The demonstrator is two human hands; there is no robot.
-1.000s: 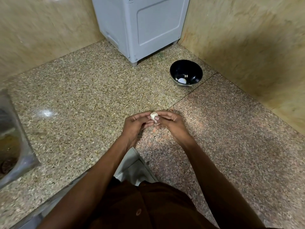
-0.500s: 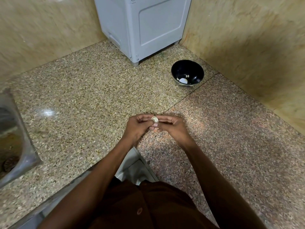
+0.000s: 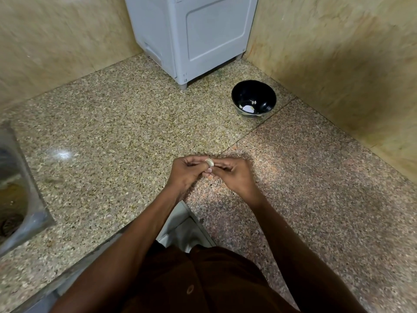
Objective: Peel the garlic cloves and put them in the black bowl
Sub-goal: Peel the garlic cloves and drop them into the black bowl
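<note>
Surface: speckled granite surface (image 3: pixel 108 136) set into a corner of beige marble walls (image 3: pixel 338 53); the near edge runs under the person's arms.
Appliance: pale grey plastic cabinet-like unit (image 3: pixel 198 35) stands at the far corner.
Sink: steel sink (image 3: pixel 20 199) cuts into the left edge.
Bowl: round glossy black bowl (image 3: pixel 253 98) sits near the far right corner, just beside the grey unit, with a few pale bits inside.
Left hand (image 3: pixel 182 175): fingers curled, pinching the clove from the left.
Right hand (image 3: pixel 237 175): fingers curled, pinching the same clove from the right.
Clove: small pale garlic clove (image 3: pixel 209 162) held between both sets of fingertips above the surface's middle; its long axis cannot be told.
Key relation: bowl lies ahead and to the right of the clove, well apart, so the right hand is nearer for the drop.
</note>
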